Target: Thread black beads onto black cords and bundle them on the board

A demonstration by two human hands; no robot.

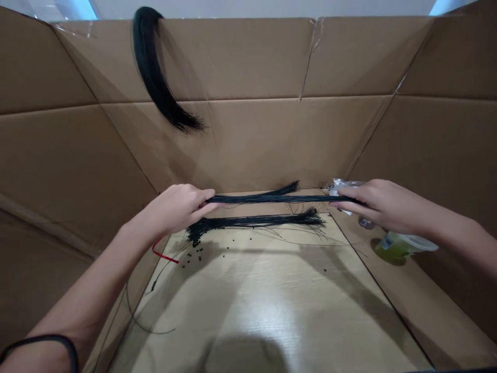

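While the left hand (pixel 174 210) and the right hand (pixel 384 204) hold a long bundle of thin black wires (pixel 279 199) level across the middle of the frame, the fingers of both hands are closed around its two ends. The left fingers (pixel 205 206) curl over one end, and the right fingers (pixel 345 203) wrap the other, with a loose tuft of wire fanning up from the bundle's middle. Just below it, a second bundle of black wires (pixel 252 221) lies on a pale wood-patterned board (pixel 272 316), with stray strands spreading from its right end. Small black beads (pixel 196 254) are scattered on the board below that bundle's left end, and a red string (pixel 163 253) lies near them, close to the left forearm. A clear plastic bag (pixel 341 187) sits just behind the right hand, and a plastic tub with green contents (pixel 399 247) stands beyond it on the right. Cardboard walls (pixel 233 57) surround the board, and a third black bundle (pixel 155 72) hangs against the wall at the upper left. A black band (pixel 42 339) circles the left wrist.
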